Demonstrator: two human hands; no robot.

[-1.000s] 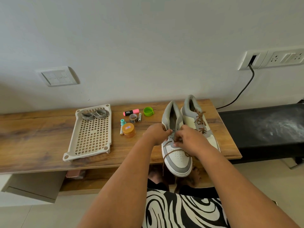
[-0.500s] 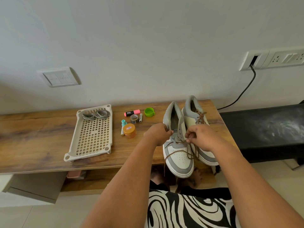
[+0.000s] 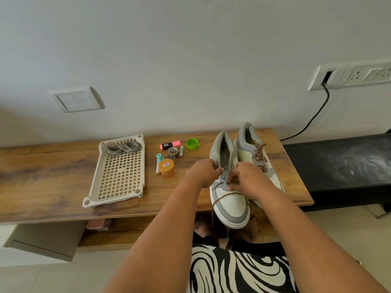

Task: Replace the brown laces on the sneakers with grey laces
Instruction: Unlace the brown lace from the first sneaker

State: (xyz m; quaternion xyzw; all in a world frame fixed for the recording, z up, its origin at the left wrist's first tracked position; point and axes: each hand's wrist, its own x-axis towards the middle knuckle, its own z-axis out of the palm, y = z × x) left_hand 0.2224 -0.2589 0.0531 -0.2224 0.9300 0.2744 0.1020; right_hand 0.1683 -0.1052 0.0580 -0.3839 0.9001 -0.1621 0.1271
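Two grey-and-white sneakers stand side by side on the wooden shelf (image 3: 53, 187). The left sneaker (image 3: 231, 206) has its toe over the front edge, and its brown lace (image 3: 222, 198) lies loose across the toe and hangs down. My left hand (image 3: 204, 172) grips that sneaker's left eyelet side. My right hand (image 3: 245, 179) pinches the brown lace at the eyelets. The right sneaker (image 3: 251, 149) keeps its brown lace (image 3: 259, 152) tied. Two grey lace bundles (image 3: 123, 148) lie in the back of a beige perforated tray (image 3: 118, 195).
Between tray and sneakers sit a pink highlighter (image 3: 170, 144), a green cap (image 3: 192, 144), a tape roll (image 3: 173, 152), a battery (image 3: 181, 151), a teal-capped pen (image 3: 159, 162) and an orange jar (image 3: 167, 168). A black bench (image 3: 338, 161) adjoins on the right; a cable (image 3: 313, 117) runs from the wall socket.
My right hand has moved back left and down onto the left sneaker's eyelets after pulling the brown lace out to the right. My left hand stays on the sneaker's side.
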